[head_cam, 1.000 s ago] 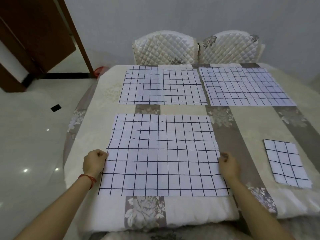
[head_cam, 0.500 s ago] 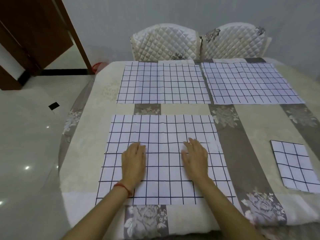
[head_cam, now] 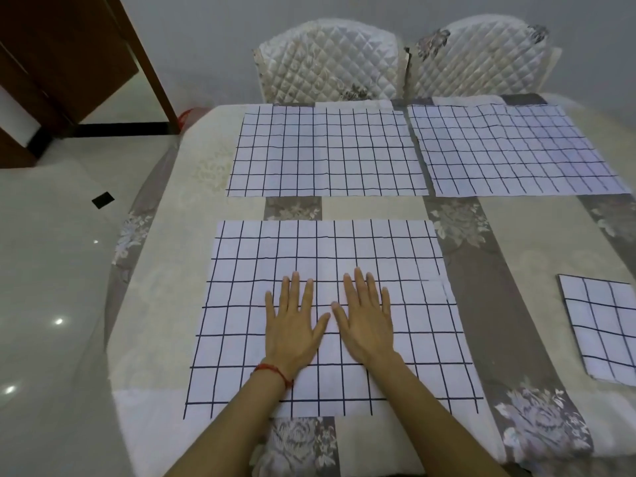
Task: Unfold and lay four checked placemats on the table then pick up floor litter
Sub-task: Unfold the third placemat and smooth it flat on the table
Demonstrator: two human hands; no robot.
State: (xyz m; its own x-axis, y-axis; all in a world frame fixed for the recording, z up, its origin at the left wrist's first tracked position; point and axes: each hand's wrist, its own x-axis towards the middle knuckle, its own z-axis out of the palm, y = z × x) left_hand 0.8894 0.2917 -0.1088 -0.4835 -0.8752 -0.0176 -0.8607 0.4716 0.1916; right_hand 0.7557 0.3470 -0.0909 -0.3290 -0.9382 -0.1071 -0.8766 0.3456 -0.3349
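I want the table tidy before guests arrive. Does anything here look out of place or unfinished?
Yes. Three placemats lie flat, but the fourth placemat at the right edge is still folded small. A dark scrap lies on the floor left of the table. Both hands, left hand and right hand, press flat on the near placemat.

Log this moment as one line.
phase: smoothing third placemat | left hand flat on it | right hand flat | folded placemat waiting

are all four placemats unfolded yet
No, three lie flat, but the fourth placemat at the right edge of the table is still folded.
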